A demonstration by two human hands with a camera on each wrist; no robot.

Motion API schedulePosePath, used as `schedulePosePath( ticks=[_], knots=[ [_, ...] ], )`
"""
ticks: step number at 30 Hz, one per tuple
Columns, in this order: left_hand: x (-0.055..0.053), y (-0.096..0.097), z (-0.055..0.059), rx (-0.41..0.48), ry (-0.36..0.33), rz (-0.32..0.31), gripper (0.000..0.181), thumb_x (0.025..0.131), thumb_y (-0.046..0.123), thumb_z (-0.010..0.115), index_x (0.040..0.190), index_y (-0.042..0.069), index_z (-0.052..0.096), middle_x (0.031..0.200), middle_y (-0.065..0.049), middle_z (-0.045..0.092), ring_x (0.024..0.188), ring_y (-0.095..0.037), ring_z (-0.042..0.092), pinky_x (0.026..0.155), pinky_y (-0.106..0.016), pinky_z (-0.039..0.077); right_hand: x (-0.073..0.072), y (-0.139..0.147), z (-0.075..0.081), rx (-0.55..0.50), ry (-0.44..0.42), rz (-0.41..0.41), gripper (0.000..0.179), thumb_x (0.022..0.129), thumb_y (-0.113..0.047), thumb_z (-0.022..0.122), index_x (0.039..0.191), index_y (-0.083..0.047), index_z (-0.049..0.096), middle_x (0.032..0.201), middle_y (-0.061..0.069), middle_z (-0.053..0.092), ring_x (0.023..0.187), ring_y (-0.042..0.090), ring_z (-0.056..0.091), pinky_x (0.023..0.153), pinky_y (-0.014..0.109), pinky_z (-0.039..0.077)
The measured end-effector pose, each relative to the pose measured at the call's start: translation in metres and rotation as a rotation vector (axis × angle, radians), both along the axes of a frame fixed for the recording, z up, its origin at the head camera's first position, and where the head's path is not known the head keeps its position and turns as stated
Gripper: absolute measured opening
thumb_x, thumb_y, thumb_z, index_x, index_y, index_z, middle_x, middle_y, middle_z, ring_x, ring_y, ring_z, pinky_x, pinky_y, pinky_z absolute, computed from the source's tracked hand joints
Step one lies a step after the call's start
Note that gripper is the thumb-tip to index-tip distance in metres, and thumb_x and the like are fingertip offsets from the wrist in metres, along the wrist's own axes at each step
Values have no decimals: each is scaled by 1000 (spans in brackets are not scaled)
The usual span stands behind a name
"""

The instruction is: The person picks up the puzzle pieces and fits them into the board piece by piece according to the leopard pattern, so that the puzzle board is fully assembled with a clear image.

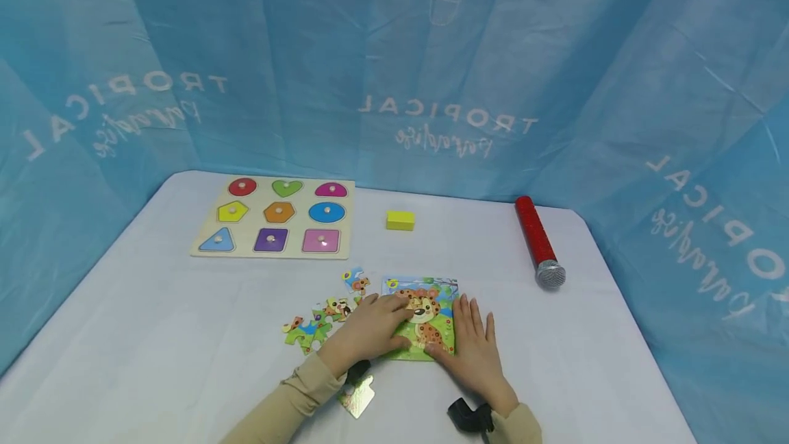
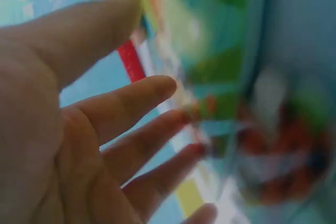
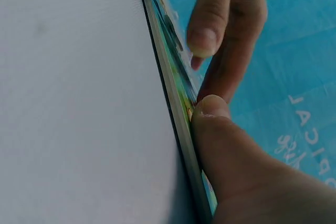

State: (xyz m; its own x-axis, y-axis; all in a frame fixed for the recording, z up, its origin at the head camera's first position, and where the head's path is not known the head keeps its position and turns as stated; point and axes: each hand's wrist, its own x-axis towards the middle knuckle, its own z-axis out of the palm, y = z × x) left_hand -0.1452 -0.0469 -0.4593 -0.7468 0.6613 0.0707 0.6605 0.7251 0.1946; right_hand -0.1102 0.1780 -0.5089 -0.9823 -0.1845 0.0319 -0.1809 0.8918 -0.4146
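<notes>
A square leopard jigsaw puzzle (image 1: 434,324) lies flat on the white table, with a leopard on green grass. My left hand (image 1: 372,327) reaches over its left half, fingertips on the leopard's face. In the left wrist view the fingers (image 2: 131,98) are spread and fairly straight over the blurred picture. Along the puzzle's right edge lies my right hand (image 1: 474,351), its fingers straight. The right thumb (image 3: 215,129) rests on the puzzle's near edge. Left of the board, partly behind the left hand, are loose puzzle pieces (image 1: 308,331); one more piece (image 1: 357,399) lies under the left wrist.
A wooden shape board (image 1: 291,218) with colored knobbed shapes sits at the back left. Beside it stands a yellow block (image 1: 401,220). A red microphone (image 1: 537,238) with a silver head lies at the back right. Blue printed cloth (image 1: 431,53) hangs behind the table.
</notes>
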Motion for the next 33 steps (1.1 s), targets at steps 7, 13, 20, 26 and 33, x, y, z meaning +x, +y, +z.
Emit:
schedulePosePath(
  ticks=[7,13,20,26,33],
  knots=[
    [3,10,-5,-29,-67,1,62,89,46,65,139,11,53,149,-5,47,140,-25,41,108,-55,39,1,-3,-1,-6,3,1,101,84,-60,60,151,5,22,160,22,18,149,41,12,116,64,2],
    [1,13,-8,-43,-62,2,62,90,47,62,141,12,51,149,-3,46,140,-23,41,109,-55,37,5,-3,-4,0,18,-11,100,84,-60,61,151,5,24,159,22,19,148,42,13,116,64,3],
    [-14,-8,-1,121,-199,35,54,92,37,64,138,11,54,147,-11,48,138,-33,42,111,-57,33,5,-5,-4,-5,24,-20,102,84,-62,60,151,4,23,160,22,19,148,42,12,116,63,2],
    [-31,-43,5,121,-20,364,46,87,29,72,125,7,64,124,-15,64,112,-36,61,89,-54,50,1,-3,-3,-11,7,-33,100,84,-61,59,152,3,22,160,21,16,149,41,10,118,61,0],
    [-41,-67,-2,97,30,495,38,80,20,78,115,8,70,114,-15,67,104,-37,62,79,-53,51,-1,0,-4,-9,23,-39,100,83,-60,61,152,2,24,160,20,19,150,39,11,117,61,0]
  ],
)
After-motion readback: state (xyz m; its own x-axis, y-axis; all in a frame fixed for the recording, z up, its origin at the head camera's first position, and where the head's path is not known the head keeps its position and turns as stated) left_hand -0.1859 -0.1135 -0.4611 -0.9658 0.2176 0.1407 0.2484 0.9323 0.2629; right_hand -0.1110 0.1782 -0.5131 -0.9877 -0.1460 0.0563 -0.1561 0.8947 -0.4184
